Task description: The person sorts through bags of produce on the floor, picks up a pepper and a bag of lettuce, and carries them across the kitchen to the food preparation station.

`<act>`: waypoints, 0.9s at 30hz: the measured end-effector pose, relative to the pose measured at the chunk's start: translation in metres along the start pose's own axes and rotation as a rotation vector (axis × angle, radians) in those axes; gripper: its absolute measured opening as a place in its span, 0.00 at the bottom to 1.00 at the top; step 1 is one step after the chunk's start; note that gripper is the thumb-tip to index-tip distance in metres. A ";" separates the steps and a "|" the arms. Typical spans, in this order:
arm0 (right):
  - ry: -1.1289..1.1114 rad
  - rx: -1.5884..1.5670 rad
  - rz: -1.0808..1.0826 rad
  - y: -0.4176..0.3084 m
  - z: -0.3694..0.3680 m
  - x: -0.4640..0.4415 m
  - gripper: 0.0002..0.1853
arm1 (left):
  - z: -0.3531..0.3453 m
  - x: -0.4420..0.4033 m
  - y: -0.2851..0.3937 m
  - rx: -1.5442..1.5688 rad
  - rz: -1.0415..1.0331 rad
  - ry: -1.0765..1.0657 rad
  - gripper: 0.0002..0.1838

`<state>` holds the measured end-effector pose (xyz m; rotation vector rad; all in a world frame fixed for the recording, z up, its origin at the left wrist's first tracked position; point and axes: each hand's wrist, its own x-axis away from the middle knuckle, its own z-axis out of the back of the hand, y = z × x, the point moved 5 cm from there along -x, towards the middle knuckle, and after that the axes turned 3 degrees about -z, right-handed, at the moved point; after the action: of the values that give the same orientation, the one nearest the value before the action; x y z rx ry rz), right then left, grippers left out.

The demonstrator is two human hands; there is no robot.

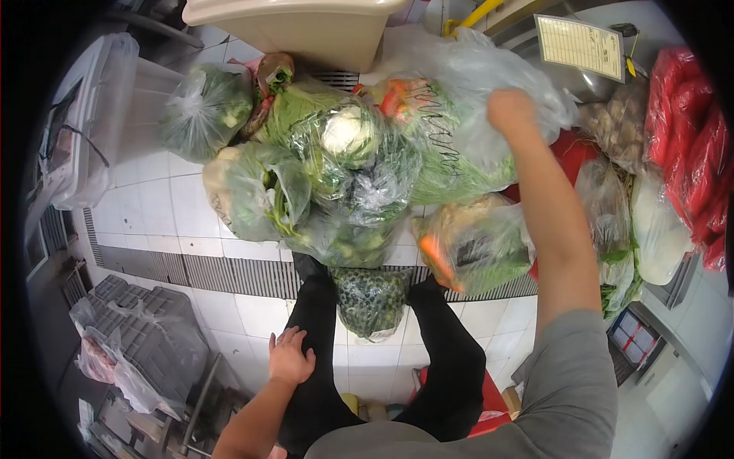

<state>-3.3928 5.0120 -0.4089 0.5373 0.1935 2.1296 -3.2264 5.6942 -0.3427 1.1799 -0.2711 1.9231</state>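
Observation:
My right hand point(511, 111) is closed on the top of a large clear plastic bag point(459, 138) that holds leafy greens and something orange. My left hand point(291, 356) rests on my left thigh with its fingers apart, holding nothing. Left of the large bag lies a bagged cauliflower point(348, 134) among other bagged greens. Below it is a bag with a carrot point(437, 262). Between my feet sits a bag of small dark green pieces point(372, 300).
A beige bin point(290, 34) stands at the top. Red bags point(688, 145) and a bag of brownish produce point(618, 122) are at the right. Grey crates point(145, 336) stand at the lower left. A floor drain point(222, 274) crosses the white tiles.

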 end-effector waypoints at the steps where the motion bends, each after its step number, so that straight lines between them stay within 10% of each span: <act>1: -0.015 -0.044 0.095 -0.031 0.012 0.004 0.13 | 0.000 0.000 -0.001 -0.001 0.003 0.003 0.29; 5: -0.149 -0.898 0.479 -0.143 0.008 0.003 0.21 | -0.001 -0.002 0.000 -0.009 -0.006 0.009 0.29; 8: 0.268 -0.727 0.214 -0.166 -0.041 -0.008 0.23 | 0.000 -0.001 0.003 0.006 -0.001 0.030 0.28; 27: 0.216 -0.404 0.288 -0.143 -0.092 -0.040 0.06 | -0.005 0.009 0.001 0.080 -0.023 0.128 0.26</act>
<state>-3.3076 5.0677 -0.5503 0.1007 -0.2053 2.4209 -3.2318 5.7016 -0.3375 1.1009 -0.1126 1.9955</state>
